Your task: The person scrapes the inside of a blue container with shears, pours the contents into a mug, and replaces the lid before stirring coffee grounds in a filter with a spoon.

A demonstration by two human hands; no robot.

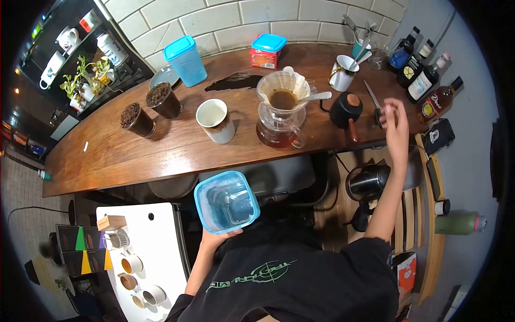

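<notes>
My left hand (217, 236) is closed around the base of a translucent blue plastic container (228, 201), tilted so its open top faces me, with pale residue inside. At the table's right end my right hand (396, 121) has its fingers apart and loosely curled. It is beside a small dark object (379, 116) and a thin metal utensil (371, 92); contact is hard to make out. Left of it stands a black kettle (345, 110) with a wooden knob. A glass dripper (286, 96) holds a paper filter, brown liquid and a spoon (316, 96), above a carafe of coffee (276, 135).
On the wooden table (107, 163) are a white cup (215, 121), two glasses of dark granules (138, 121), a lidded blue container (186, 61), a red box (264, 58) and a utensil mug (343, 73). Several bottles (421, 80) line the right wall. A white surface (155, 231) holds cups.
</notes>
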